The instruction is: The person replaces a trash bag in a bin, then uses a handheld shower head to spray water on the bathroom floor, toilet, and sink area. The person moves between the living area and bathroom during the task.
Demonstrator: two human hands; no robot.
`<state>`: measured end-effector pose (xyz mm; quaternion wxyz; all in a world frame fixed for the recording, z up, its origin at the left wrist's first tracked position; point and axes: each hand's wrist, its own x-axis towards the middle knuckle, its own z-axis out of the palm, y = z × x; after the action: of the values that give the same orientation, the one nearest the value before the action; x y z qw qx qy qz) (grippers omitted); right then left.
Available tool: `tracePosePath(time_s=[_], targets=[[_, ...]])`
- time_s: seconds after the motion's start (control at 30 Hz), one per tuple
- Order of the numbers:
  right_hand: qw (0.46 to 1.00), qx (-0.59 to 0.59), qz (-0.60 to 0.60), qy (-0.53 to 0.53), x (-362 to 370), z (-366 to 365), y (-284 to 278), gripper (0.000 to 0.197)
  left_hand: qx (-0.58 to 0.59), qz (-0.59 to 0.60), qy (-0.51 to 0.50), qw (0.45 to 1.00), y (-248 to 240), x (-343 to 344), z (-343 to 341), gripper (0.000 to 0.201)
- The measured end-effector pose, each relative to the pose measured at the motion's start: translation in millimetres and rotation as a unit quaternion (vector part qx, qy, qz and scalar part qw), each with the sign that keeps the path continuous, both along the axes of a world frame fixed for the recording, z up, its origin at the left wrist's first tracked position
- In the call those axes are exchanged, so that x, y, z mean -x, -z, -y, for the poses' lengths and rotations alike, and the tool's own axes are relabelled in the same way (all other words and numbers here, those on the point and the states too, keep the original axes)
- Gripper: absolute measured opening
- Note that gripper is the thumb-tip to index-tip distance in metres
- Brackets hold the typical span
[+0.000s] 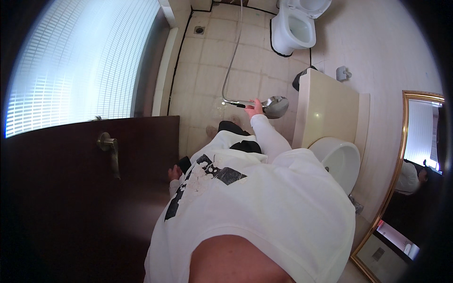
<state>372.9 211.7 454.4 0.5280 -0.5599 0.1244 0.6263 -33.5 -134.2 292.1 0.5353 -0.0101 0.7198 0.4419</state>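
My right hand (255, 108) is closed round the handle of a chrome shower head (277, 107), held out in front of me above the tiled floor. A metal shower hose (226, 78) curves from the handle's left end and runs away to the far edge. Low at my left side, close to the edge of the dark door (137, 160), hangs my left hand (174, 173). Its fingers look loosely bent and apart, with nothing visible between them. A black shape lies right beside it, too unclear to name. My white sleeve and shirt hide part of the floor.
A brass lever handle (111, 146) sticks out from the door. At the far right stands a white toilet (288, 35) with its lid raised. A low beige partition (325, 108) and a white washbasin (339, 162) flank my right. A gold-framed mirror (403, 146) hangs beyond; a floor drain (199, 30) sits far left.
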Motion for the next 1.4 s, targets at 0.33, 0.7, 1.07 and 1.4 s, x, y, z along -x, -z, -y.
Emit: tracePosePath(time_s=[0.33, 0.7, 1.07, 1.4], targets=[[0.979, -0.031, 0.03, 0.199, 18.3, -11.9, -21.3, 0.022, 0.055, -0.37, 0.318, 0.871, -10.0, 2.2, -14.1, 0.035], [0.887, -0.086, 0.368, 0.266, -84.7, -112.5, -55.5, 0.031, 0.096, -0.107, 0.066, 0.987, -16.2, -20.8, -49.1, 0.043], [0.91, 0.079, 0.396, 0.098, -246.5, -197.0, -133.7, 0.031, 0.132, -0.049, 0.072, 0.987, -14.3, -72.4, -90.5, 0.031], [0.807, -0.074, 0.52, 0.269, -362.7, -239.3, -111.6, 0.034, 0.054, -0.025, -0.041, 0.997, -38.8, -106.9, -166.1, 0.022]])
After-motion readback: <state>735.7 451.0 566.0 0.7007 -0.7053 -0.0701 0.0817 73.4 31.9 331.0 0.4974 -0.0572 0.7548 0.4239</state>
